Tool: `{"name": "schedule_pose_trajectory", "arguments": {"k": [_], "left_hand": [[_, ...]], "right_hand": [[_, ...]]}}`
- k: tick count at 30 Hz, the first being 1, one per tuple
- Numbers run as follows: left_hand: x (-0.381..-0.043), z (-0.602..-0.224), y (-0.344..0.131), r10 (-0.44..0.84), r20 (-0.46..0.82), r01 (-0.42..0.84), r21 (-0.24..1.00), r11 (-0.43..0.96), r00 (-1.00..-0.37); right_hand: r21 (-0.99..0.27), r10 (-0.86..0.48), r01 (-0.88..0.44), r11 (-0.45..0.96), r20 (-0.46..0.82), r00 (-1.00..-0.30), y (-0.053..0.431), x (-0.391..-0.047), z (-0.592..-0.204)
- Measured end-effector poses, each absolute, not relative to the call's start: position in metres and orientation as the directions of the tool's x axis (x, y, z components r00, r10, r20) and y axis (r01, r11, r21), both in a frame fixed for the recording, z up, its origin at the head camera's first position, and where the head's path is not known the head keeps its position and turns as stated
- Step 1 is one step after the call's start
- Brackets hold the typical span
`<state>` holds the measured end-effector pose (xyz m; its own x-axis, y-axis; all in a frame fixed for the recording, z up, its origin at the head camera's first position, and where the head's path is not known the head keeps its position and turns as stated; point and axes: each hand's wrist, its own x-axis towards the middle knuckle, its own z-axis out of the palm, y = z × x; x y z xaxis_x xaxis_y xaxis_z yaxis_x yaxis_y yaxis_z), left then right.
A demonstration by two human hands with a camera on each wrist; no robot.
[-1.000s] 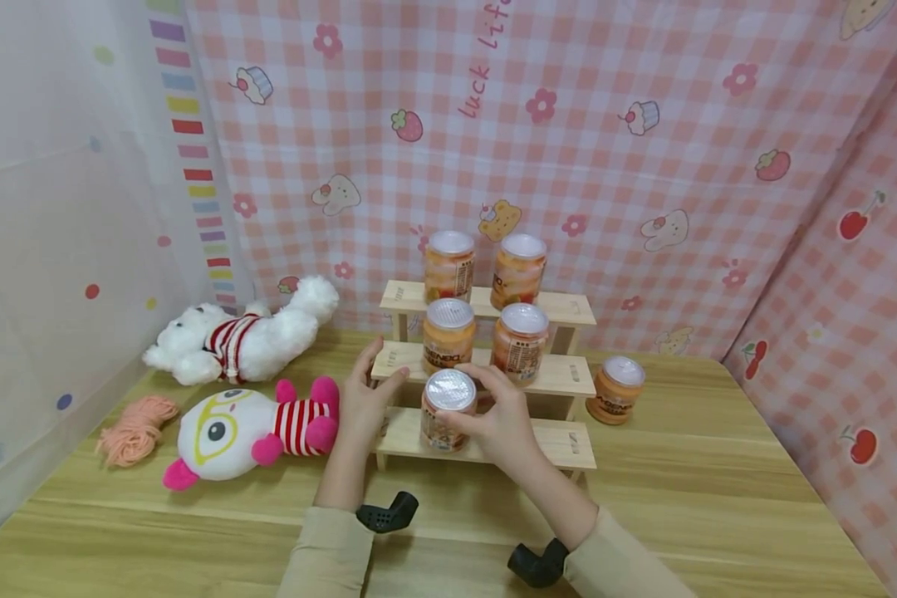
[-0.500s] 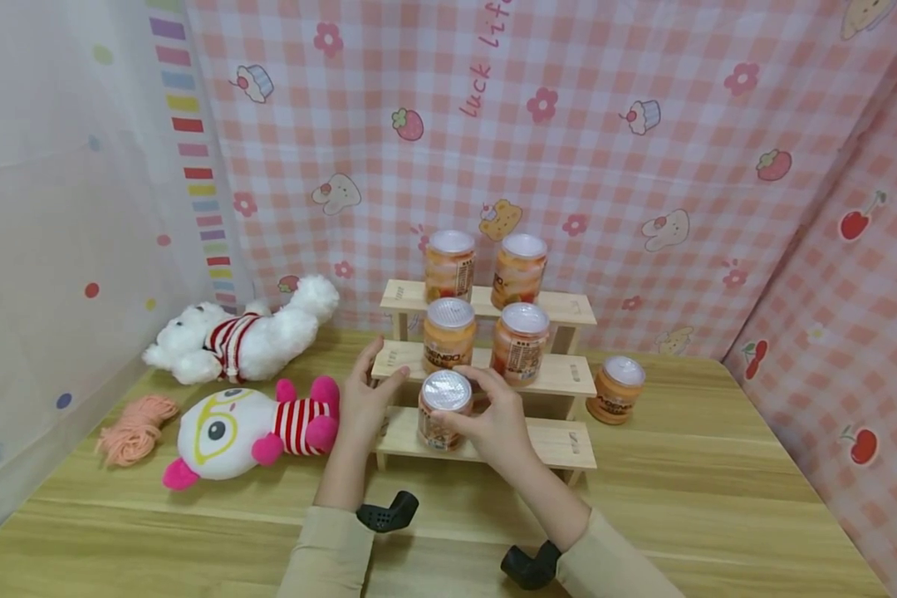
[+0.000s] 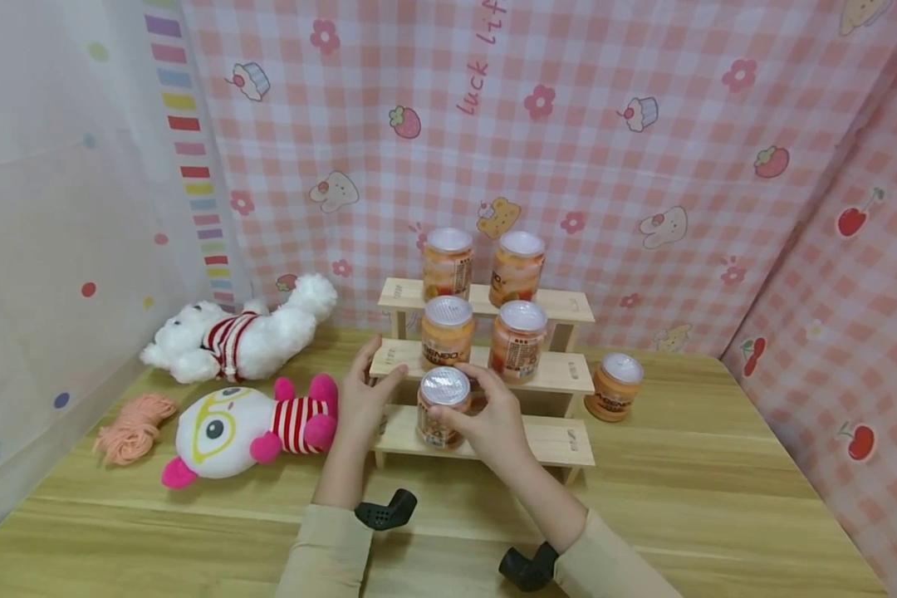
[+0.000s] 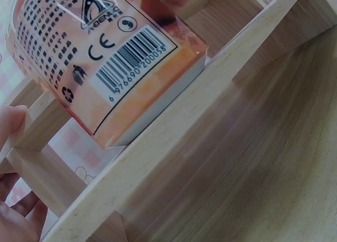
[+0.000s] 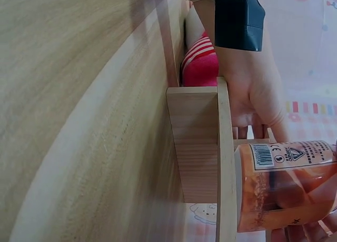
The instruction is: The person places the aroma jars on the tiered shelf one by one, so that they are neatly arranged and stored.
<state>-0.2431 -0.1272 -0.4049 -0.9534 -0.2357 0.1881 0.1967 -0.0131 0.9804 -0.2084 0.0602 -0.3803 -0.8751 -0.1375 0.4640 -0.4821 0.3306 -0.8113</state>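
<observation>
A three-step wooden display shelf (image 3: 556, 440) stands on the table. On its bottom step sits an upright orange jar (image 3: 435, 423) with a clear lid, left of the middle. My right hand (image 3: 499, 428) holds this jar from the right, thumb at the front and fingers behind. In the left wrist view, the jar's barcode label (image 4: 131, 63) faces the camera and its base rests on the board. My left hand (image 3: 360, 407) grips the left end of the shelf, thumb on the middle step; its other fingers are partly hidden in the head view.
Two similar jars (image 3: 519, 345) stand on the middle step and two more jars (image 3: 518, 270) on the top one. Another jar (image 3: 613, 390) is on the table, right of the shelf. Left lie a striped plush toy (image 3: 227, 432), a white plush dog (image 3: 269, 336) and pink yarn (image 3: 134, 428).
My right hand has slid the front jar slightly left along the bottom step. The left hand stays at the shelf's left end.
</observation>
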Motion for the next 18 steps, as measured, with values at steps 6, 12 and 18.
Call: {"name": "schedule_pose_trajectory", "arguments": {"k": [6,12,18], "left_hand": [[-0.244,-0.406,-0.128,-0.24,0.178,0.185,0.983,-0.007,-0.954],[-0.243,-0.405,-0.127,-0.233,0.182,0.194,0.981,-0.03,-0.955],[-0.244,-0.406,-0.128,-0.23,0.176,0.191,0.981,-0.044,-0.957]], "right_hand": [[-0.814,-0.141,-0.475,0.336,0.455,-0.879,0.06,-0.207,-0.38],[-0.813,-0.167,-0.484,0.323,0.455,-0.875,0.066,-0.201,-0.376],[-0.842,-0.146,-0.456,0.287,0.432,-0.89,0.077,-0.192,-0.371]]}}
